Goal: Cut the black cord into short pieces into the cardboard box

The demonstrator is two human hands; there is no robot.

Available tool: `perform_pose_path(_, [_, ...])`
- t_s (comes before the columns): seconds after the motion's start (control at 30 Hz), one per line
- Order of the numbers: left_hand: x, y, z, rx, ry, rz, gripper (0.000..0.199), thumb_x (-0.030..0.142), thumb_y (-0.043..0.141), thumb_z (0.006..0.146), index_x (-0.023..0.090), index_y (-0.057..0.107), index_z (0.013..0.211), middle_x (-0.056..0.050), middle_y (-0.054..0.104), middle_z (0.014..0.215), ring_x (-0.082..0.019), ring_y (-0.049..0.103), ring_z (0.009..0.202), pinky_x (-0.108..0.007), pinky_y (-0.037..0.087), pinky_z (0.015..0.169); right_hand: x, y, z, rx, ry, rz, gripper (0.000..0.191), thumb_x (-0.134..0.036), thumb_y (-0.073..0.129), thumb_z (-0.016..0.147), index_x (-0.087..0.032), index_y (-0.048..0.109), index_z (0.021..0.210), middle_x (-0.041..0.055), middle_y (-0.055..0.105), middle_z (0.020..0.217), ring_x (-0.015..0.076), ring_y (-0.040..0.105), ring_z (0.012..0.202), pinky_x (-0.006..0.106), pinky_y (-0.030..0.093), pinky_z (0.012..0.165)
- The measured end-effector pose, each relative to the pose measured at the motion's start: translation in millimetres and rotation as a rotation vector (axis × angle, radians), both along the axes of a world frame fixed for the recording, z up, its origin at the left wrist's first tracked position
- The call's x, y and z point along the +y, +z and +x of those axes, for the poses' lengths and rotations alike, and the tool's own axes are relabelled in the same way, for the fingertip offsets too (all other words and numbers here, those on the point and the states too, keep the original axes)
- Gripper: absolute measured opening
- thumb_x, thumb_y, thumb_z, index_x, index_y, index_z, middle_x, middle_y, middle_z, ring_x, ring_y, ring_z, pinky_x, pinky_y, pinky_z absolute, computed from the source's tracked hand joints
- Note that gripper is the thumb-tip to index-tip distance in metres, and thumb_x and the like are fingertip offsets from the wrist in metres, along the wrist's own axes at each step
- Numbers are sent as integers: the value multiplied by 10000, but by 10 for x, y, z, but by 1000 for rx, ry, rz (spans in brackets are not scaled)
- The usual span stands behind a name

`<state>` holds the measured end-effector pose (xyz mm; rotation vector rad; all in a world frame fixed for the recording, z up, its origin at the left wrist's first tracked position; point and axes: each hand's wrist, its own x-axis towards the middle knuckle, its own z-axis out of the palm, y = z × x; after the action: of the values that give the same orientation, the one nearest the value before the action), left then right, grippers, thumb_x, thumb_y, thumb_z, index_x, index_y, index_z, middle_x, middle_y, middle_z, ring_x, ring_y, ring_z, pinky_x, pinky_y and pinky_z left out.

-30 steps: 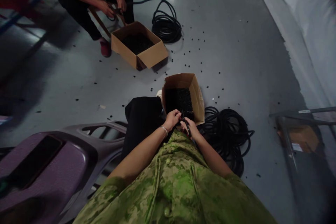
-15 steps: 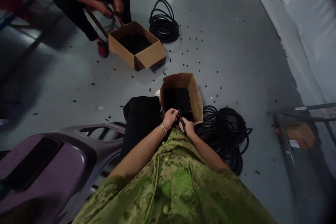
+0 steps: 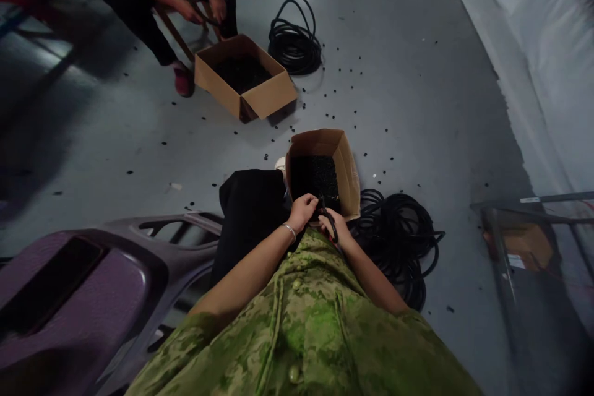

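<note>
Change since half a second earlier: handles of the black scissors (image 3: 331,221), formerly near together, now spread.

Hands: two, close together. Left hand (image 3: 302,210), thumb and fingertips pinched; anything between them too small to tell. Right hand (image 3: 338,226), curled round the scissors, points toward the left fingertips.

Cardboard box (image 3: 349,179), one, upright on the floor (image 3: 431,124); both hands at its near edge. Contents: small black pieces (image 3: 320,172).

Black tubing (image 3: 401,229), tangled coil, floor, just beside the box's near right corner.

Purple chair (image 3: 123,278), at left, bearing a dark flat slab (image 3: 51,281).

Second cardboard box (image 3: 218,88), beyond, holding dark material; second coil (image 3: 297,52) just beside its far right edge. Co-worker's hands (image 3: 189,11) above its far left side.
</note>
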<state>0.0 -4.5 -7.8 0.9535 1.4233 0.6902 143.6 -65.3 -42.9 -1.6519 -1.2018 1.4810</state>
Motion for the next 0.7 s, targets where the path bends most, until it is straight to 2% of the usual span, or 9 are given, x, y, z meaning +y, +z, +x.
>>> perform_pose_path(0.13, [4,4,-19,-19,-121,27,140,288,612,757,162,629,700,41,519,563,-96,433,545,-201,328,525,3,76,29,47,-14,-31,361,-487,627,819,-178,661,1001,12,639,708,131,571,569,227,459,549])
perform_pose_path(0.23, [14,-9,-31,1,-149,13,145,281,611,746,161,622,666,35,518,552,-95,425,536,-202,319,517,-47,42,16,38,-23,-14,369,-513,600,828,-175,655,965,-2,605,665,135,551,561,231,450,543])
perform_pose_path(0.5, [44,-125,-20,104,-92,-90,147,289,653,754,165,625,681,42,495,511,-84,406,480,-193,281,480,-154,-158,-21,-270,12,113,334,-485,538,844,-202,711,888,5,642,700,177,589,702,254,483,681])
perform_pose_path(0.7, [59,-161,-13,149,-64,-117,108,246,637,794,157,622,734,43,513,538,-70,416,461,-180,287,470,-155,-287,-38,-344,12,152,306,-445,540,828,-216,736,884,20,668,701,188,614,682,268,479,704])
